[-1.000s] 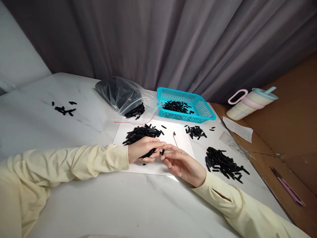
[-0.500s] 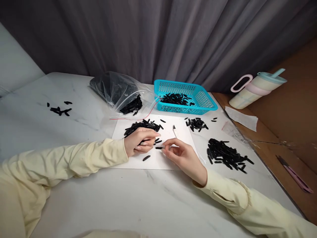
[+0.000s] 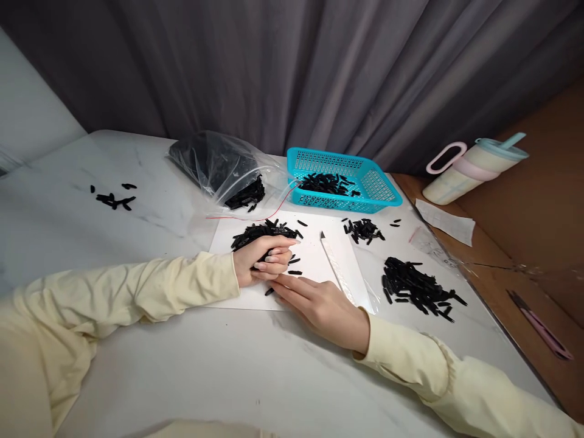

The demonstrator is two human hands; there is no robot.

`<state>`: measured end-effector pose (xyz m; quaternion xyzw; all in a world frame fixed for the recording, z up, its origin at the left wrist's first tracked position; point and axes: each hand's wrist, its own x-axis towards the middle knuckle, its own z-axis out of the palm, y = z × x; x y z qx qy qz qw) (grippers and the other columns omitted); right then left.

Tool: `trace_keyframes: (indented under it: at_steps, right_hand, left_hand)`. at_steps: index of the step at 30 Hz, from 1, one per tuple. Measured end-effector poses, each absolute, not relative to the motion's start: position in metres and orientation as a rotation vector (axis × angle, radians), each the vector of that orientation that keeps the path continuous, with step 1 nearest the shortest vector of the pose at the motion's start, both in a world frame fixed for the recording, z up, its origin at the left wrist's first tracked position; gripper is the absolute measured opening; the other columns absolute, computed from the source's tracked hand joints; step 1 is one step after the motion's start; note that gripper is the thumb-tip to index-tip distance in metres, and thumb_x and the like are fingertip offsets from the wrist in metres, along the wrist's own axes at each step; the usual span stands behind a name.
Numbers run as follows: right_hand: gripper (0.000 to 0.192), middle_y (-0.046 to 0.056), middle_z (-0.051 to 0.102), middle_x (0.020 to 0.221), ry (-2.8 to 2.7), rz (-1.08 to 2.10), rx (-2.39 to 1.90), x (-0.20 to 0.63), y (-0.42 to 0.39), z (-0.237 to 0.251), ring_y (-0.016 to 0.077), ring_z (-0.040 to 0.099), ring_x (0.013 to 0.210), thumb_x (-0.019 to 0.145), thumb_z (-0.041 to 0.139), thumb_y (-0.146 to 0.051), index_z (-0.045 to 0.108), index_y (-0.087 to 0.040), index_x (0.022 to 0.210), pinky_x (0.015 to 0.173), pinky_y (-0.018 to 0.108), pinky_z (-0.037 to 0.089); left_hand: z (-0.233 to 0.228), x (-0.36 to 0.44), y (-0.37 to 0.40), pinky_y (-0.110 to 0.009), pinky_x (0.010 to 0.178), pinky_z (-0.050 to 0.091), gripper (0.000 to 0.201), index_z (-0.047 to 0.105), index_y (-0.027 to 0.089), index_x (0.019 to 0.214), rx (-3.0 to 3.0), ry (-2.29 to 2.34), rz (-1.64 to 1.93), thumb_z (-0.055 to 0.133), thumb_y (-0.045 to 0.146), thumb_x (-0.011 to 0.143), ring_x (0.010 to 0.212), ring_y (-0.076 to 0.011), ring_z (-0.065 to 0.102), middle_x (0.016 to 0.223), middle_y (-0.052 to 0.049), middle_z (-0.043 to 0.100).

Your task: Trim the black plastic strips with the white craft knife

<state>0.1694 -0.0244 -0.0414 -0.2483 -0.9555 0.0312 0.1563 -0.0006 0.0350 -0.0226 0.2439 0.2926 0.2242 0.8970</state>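
Black pieces (image 3: 267,234) fill the fisted left hand (image 3: 262,258); right hand (image 3: 319,304) lies spread flat.

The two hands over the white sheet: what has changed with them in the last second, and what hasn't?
The right hand has dropped from a raised, curled pose to lie flat on the white sheet, fingers reaching left toward a loose black piece. The left hand has closed into a fist on a bunch of black pieces. The blade, the blue basket, the bag and the other piles lie as before.

A turquoise perforated plastic basket (image 3: 370,186) stands near a clear plastic zip bag (image 3: 214,164). A pastel lidded cup (image 3: 474,169) lies tilted on brown board.
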Motion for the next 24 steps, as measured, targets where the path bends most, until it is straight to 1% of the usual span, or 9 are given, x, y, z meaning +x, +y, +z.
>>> trace_keyframes:
  at_steps: [4,7,11,12,14,16,17,20,24]
  right_hand:
    - [0.033,0.016,0.064,0.103,-2.832,-0.13,-0.638,0.163,-0.022,-0.041,0.0179,0.059,0.066,0.091,0.029,-0.006,0.058,-0.005,0.105,0.039,0.028,0.041]
    - [0.036,0.017,0.065,0.098,-2.812,-0.05,-0.625,0.164,-0.022,-0.043,0.019,0.058,0.064,0.091,0.026,-0.006,0.06,-0.006,0.102,0.041,0.029,0.041]
    - [0.029,0.014,0.062,0.111,-2.487,0.466,-0.803,0.17,-0.02,-0.043,0.02,0.061,0.086,0.093,0.033,-0.015,0.058,-0.015,0.107,0.063,0.03,0.049]
    - [0.025,0.012,0.064,0.107,-2.362,0.642,-0.878,0.171,-0.019,-0.042,0.019,0.061,0.084,0.093,0.037,-0.019,0.059,-0.017,0.105,0.065,0.029,0.049]
    - [0.019,0.006,0.066,0.082,-2.092,1.061,-1.037,0.174,-0.017,-0.038,0.0136,0.059,0.061,0.091,0.044,-0.026,0.061,-0.018,0.097,0.055,0.025,0.046]
    - [0.02,-0.002,0.058,0.057,-1.809,1.467,-1.151,0.177,-0.014,-0.034,0.0074,0.043,0.039,0.089,0.05,-0.033,0.062,-0.017,0.091,0.039,0.021,0.035]
    - [0.02,-0.004,0.054,0.052,-1.677,1.619,-1.169,0.178,-0.013,-0.032,0.0056,0.038,0.035,0.087,0.053,-0.035,0.062,-0.017,0.089,0.036,0.019,0.03]
    - [0.021,-0.002,0.059,0.059,-1.424,1.832,-1.118,0.183,-0.01,-0.029,0.0034,0.039,0.036,0.082,0.061,-0.035,0.062,-0.015,0.086,0.034,0.017,0.028]
    - [0.021,0.001,0.063,0.068,-1.236,1.928,-1.018,0.187,-0.006,-0.031,0.004,0.046,0.041,0.076,0.068,-0.032,0.062,-0.014,0.085,0.034,0.016,0.033]
  left_hand:
    - [-0.025,-0.002,0.036,-0.012,0.02,0.011,0.048,0.034,0.016,0.042,0.576,0.617,0.453,0.044,0.028,0.088,0.025,-0.0005,0.014,0.035,0.008,0.023]
    - [-0.027,-0.002,0.034,-0.011,0.021,0.01,0.043,0.035,0.016,0.047,0.677,0.666,0.49,0.053,0.03,0.083,0.025,0.0002,0.016,0.037,0.009,0.028]
    - [-0.028,0.001,0.028,-0.011,0.025,0.013,0.043,0.035,0.016,0.051,0.913,0.715,0.628,0.059,0.034,0.081,0.025,0.0011,0.024,0.039,0.008,0.034]
    - [-0.028,0.001,0.026,-0.01,0.026,0.015,0.043,0.035,0.016,0.052,0.972,0.723,0.668,0.059,0.036,0.08,0.026,0.0011,0.026,0.04,0.009,0.035]
    - [-0.029,0.002,0.022,-0.011,0.028,0.019,0.04,0.038,0.016,0.056,1.076,0.738,0.716,0.061,0.038,0.079,0.027,0.0008,0.028,0.04,0.01,0.036]
    - [-0.029,0.002,0.019,-0.011,0.028,0.02,0.033,0.043,0.017,0.064,1.158,0.752,0.714,0.062,0.04,0.077,0.027,0.0003,0.027,0.04,0.011,0.036]
    - [-0.029,0.002,0.018,-0.011,0.028,0.02,0.031,0.044,0.017,0.068,1.188,0.756,0.705,0.062,0.041,0.077,0.027,0.0001,0.026,0.04,0.012,0.036]
    - [-0.029,0.002,0.017,-0.011,0.028,0.02,0.028,0.044,0.019,0.077,1.247,0.787,0.697,0.062,0.04,0.077,0.028,-0.0008,0.025,0.039,0.014,0.034]
    - [-0.029,0.003,0.017,-0.011,0.027,0.019,0.031,0.041,0.019,0.073,1.27,0.841,0.643,0.062,0.041,0.076,0.027,-0.0007,0.024,0.04,0.014,0.034]
